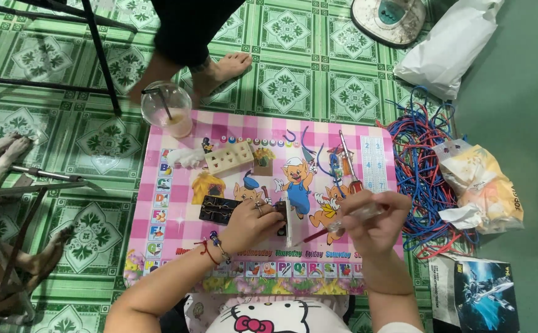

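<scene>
A small white-and-black electrical part (286,217) stands upright near the middle of the pink checkered counter (176,243), and both hands meet at it. The left hand (252,223), with a ring and red and beaded bracelets at the wrist, is closed around the part's left side, fingers curled over it. The right hand (374,223) is closed on a screwdriver with a clear handle (356,216); its red shaft slants down and left, the tip just beside the part's foot. Just left of the left hand lies a black block with small wire loops (218,209), and farther up the counter sits a cream terminal block with rows of holes (229,155). A second red screwdriver (349,165) lies up near the right edge among short blue wire pieces. A plastic cup with a straw (166,108) stands at the counter's top left corner. On the green tiled floor to the right lies a tangle of red and blue wires (423,166), touching a yellow plastic bag (485,185); below that sits a dark printed box (485,290). Another person's bare foot (223,69) rests on the tiles beyond the cup.
</scene>
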